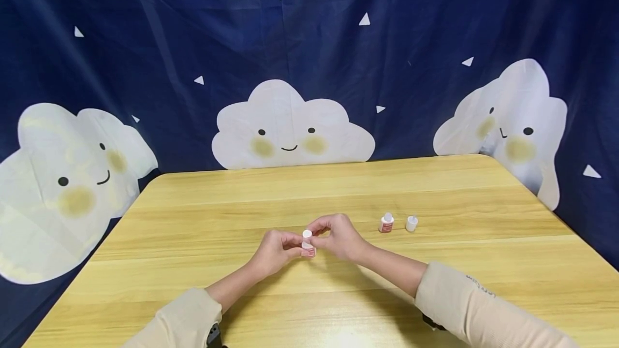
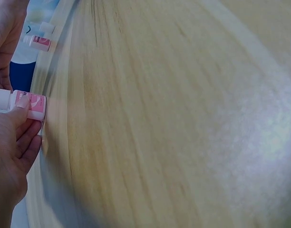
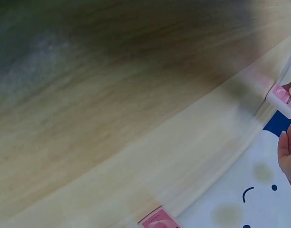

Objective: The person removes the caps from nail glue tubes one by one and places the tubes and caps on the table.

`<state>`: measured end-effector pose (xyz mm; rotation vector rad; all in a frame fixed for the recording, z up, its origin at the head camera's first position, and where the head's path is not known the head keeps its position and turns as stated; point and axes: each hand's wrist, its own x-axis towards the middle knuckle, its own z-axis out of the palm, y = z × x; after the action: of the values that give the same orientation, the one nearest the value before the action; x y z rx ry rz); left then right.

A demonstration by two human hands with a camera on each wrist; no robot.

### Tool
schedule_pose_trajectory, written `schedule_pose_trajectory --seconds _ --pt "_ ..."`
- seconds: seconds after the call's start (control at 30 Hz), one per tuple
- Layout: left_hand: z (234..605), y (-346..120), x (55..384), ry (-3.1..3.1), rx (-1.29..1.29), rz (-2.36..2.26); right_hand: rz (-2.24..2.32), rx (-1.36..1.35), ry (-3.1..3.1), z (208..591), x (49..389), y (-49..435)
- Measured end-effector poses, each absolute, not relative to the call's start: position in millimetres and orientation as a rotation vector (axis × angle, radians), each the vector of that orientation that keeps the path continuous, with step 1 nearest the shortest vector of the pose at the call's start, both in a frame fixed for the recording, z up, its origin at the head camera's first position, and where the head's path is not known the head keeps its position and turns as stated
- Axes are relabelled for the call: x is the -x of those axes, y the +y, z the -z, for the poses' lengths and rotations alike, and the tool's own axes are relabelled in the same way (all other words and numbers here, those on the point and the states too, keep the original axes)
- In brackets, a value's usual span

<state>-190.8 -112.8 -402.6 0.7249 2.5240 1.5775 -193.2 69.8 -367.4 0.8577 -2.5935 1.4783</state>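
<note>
My left hand (image 1: pixel 273 254) pinches a small white bottle with a pink label (image 1: pixel 308 252) between thumb and fingers. The bottle stands upright on the table, and its label shows plainly in the left wrist view. At its top, my right hand (image 1: pixel 340 238) pinches the white cap (image 1: pixel 307 233) with thumb and index finger. Part of the bottle's neck is hidden behind the fingers. In the right wrist view, only the edge of the held bottle (image 3: pixel 282 100) and some fingertips show at the right border.
To the right of my hands stands a second pink-labelled bottle (image 1: pixel 386 224) with a pale, narrow top. A loose white cap (image 1: pixel 411 224) sits beside it. The wooden table (image 1: pixel 232 203) ends at a dark blue curtain (image 1: pixel 309 31) printed with clouds.
</note>
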Motion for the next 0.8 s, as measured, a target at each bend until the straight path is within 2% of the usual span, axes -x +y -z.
schedule_pose_trajectory --seconds 0.8 --pt "402.8 -113.0 190.5 2.499 -0.731 -1.597 -1.499 -0.816 -2.500 371.1 191.5 65.0"
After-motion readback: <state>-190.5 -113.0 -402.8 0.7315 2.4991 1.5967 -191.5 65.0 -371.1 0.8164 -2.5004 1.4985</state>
